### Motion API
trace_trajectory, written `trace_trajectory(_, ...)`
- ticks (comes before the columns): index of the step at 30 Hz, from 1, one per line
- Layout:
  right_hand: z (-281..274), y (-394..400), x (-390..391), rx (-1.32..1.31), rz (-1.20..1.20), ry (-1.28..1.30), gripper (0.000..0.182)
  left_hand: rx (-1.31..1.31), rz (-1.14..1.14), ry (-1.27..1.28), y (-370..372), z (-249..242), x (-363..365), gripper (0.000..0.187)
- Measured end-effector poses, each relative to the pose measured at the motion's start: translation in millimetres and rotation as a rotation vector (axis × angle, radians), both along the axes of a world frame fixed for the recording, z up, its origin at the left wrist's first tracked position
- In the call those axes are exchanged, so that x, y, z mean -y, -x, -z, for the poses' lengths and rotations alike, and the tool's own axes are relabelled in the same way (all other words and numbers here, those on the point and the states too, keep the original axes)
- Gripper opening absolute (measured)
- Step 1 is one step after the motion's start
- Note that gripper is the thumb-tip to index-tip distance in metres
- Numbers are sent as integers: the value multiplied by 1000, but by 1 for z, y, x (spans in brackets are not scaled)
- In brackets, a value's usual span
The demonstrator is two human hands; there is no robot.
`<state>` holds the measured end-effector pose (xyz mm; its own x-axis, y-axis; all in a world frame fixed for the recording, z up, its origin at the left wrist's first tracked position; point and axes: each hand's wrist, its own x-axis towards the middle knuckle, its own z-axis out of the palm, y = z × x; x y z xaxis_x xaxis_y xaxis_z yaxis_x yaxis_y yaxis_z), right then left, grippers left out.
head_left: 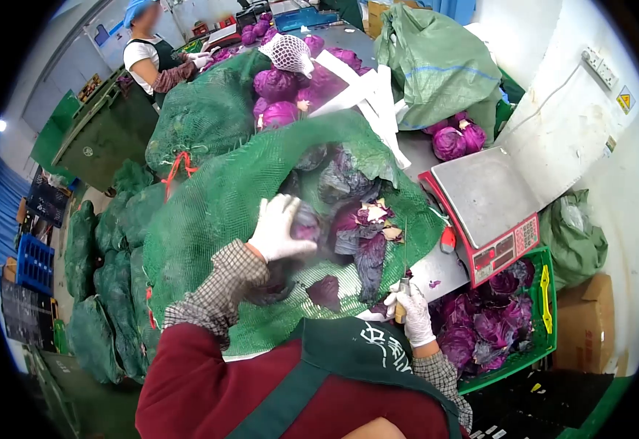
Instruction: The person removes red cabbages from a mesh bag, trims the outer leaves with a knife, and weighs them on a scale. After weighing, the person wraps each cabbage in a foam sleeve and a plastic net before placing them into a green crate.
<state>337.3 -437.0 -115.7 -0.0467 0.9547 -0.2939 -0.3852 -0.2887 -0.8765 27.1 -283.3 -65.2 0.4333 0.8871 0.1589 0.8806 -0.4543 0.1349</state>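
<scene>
My left hand [279,228], in a white glove, reaches into the open mouth of a green mesh bag [217,190]. Its fingers are spread at the side of a purple cabbage [306,222], which is partly hidden and blurred. My right hand [411,314], also gloved, is closed around the wooden handle of a knife [400,311], with the thin blade pointing away from me. Between the hands lie loose purple leaves [370,260] and trimmed pale stem pieces [375,213]. More cabbages with dark outer leaves [345,179] sit deeper in the bag.
A red scale [480,197] stands at the right, above a green crate [546,322] of purple cabbages. Full mesh bags [111,285] are stacked at the left. Peeled cabbages [279,88] lie farther back, where another person [151,58] works.
</scene>
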Motion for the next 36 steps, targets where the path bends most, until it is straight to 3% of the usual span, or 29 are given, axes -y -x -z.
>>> trace_trajectory(3, 3, 5, -3, 123, -54, -100, 22, 127, 339, 21, 5, -25, 14, 90)
trace_trajectory(4, 5, 6, -4, 183, -72, -149, 21, 225, 356, 103, 6, -31, 15, 101)
trace_trajectory(5, 4, 7, -6, 278, -115, -263, 18, 180, 254, 48, 9, -28, 14, 107)
trace_trajectory(6, 1, 9, -6, 115, -77, -82, 11, 134, 150, -6, 13, -19, 13, 114)
trace_trajectory(8, 19, 11, -9, 434, -194, -302, 8, 616, -13, 532, 15, 7, 14, 128)
trace_trajectory(10, 39, 16, -11, 890, -204, -628, 10, 343, 167, 397, 7, -8, 24, 126)
trace_trajectory(11, 32, 25, -13, 882, -243, -568, 13, 169, 122, 481, -4, -25, 31, 122)
trace_trajectory(13, 7, 40, -27, 1135, -108, -980, 14, 302, 101, 452, -9, -14, 35, 121)
trace_trajectory(14, 9, 50, -29, 734, -283, -637, 7, 365, 96, 432, -11, -6, 35, 121)
trace_trajectory(15, 11, 59, -32, 363, -296, -258, 8, 440, 85, 349, -10, 18, 32, 120)
trace_trajectory(18, 11, 74, -38, 138, -263, 14, 11, 896, -10, 644, -19, 50, 30, 113)
trace_trajectory(20, 6, 77, -40, 197, -259, 82, 14, 758, 24, 533, -23, 44, 34, 108)
trace_trajectory(22, 3, 77, -37, 224, -245, 59, 20, 782, -33, 488, -26, 43, 40, 107)
trace_trajectory(23, 8, 76, -36, 395, -293, -131, 18, 783, -14, 462, -30, 32, 48, 107)
trace_trajectory(25, -6, 61, -17, 384, -169, -182, 16, 667, 212, 286, -42, -4, 58, 107)
trace_trajectory(26, -28, 53, -5, 301, -140, -32, 19, 544, 343, 125, -52, -34, 69, 107)
trace_trajectory(28, -35, 29, 5, 486, -131, -149, 18, 516, 460, -3, -85, -69, 75, 105)
trace_trajectory(30, -26, 7, 12, 743, -61, -272, 18, 484, 542, -70, -111, -63, 65, 104)
trace_trajectory(31, -15, -3, 13, 912, 9, -325, 19, 508, 586, -25, -124, -46, 58, 105)
trace_trajectory(32, -6, -10, 12, 896, 76, -280, 20, 528, 639, 23, -134, -35, 53, 107)
trace_trajectory(34, 16, -19, 11, 508, 210, 12, 21, 536, 738, 252, -144, -21, 48, 120)
trace_trajectory(36, 50, -31, 19, 440, 245, 34, 24, 697, 848, 427, -150, 2, 43, 120)
